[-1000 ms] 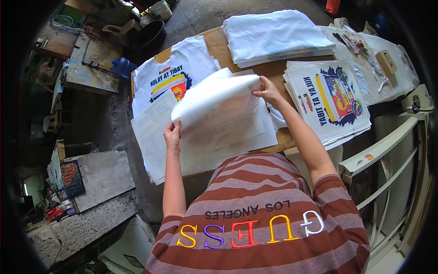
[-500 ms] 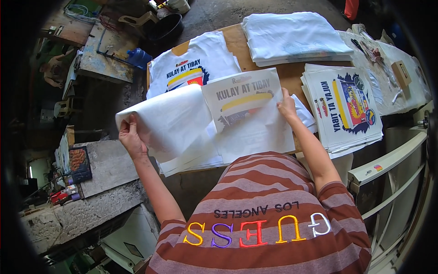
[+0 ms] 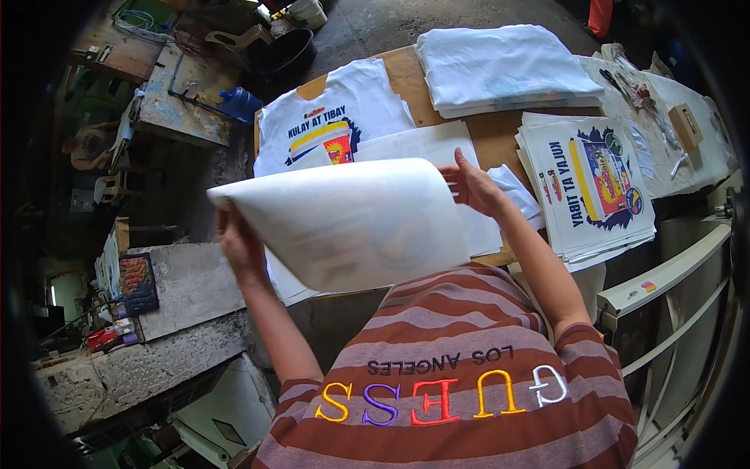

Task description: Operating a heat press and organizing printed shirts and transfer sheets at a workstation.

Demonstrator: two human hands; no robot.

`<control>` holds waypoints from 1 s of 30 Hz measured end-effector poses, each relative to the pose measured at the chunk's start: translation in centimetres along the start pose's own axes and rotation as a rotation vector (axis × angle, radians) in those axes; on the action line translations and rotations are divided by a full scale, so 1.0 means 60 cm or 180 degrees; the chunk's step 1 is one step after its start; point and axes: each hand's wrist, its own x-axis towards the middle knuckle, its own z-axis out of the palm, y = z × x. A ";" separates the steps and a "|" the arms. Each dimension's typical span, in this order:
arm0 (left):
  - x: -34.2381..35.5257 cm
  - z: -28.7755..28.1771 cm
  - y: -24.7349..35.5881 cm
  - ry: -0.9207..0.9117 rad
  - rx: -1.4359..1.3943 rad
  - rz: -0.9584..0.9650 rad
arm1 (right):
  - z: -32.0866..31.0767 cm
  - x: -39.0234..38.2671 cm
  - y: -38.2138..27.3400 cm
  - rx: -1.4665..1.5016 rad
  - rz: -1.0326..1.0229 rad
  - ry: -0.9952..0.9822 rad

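A large white sheet of paper, curved and with a faint print showing through, hangs over the wooden table in front of me. My left hand is closed on its left edge, fingertips partly hidden behind the paper. At the right edge, my right hand has its thumb raised and its fingers apart; some fingertips pass out of sight by the paper, and no grip shows. Beneath lie more white sheets. Beyond them a white shirt with a coloured paint-bucket print lies flat, partly covered.
Folded white shirts are piled at the far right of the table. Nearer, a stack of printed sheets sits beside a pale metal rail. Scissors rest on a covered surface. Far left, another person is visible.
The held sheet has swung rightward and up, now covering the faint printed sheet. My right hand has moved left, off that sheet's corner, and its fingers have spread. My left hand shifted slightly right.
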 end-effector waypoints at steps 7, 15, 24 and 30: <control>-0.051 -0.084 -0.271 0.0268 0.1528 -0.1296 | -0.018 -0.061 0.027 0.0095 0.0440 0.0097; -0.032 -0.055 -0.301 0.0324 0.1696 -0.1008 | -0.042 -0.037 0.043 -0.0529 -0.0122 0.0787; 0.002 -0.035 -0.311 0.0216 0.1805 -0.0334 | -0.058 -0.045 0.033 -0.0341 -0.0354 0.1084; -0.037 -0.053 -0.380 -0.0019 0.2851 -0.0756 | -0.107 -0.059 0.145 -0.0561 0.0023 0.1347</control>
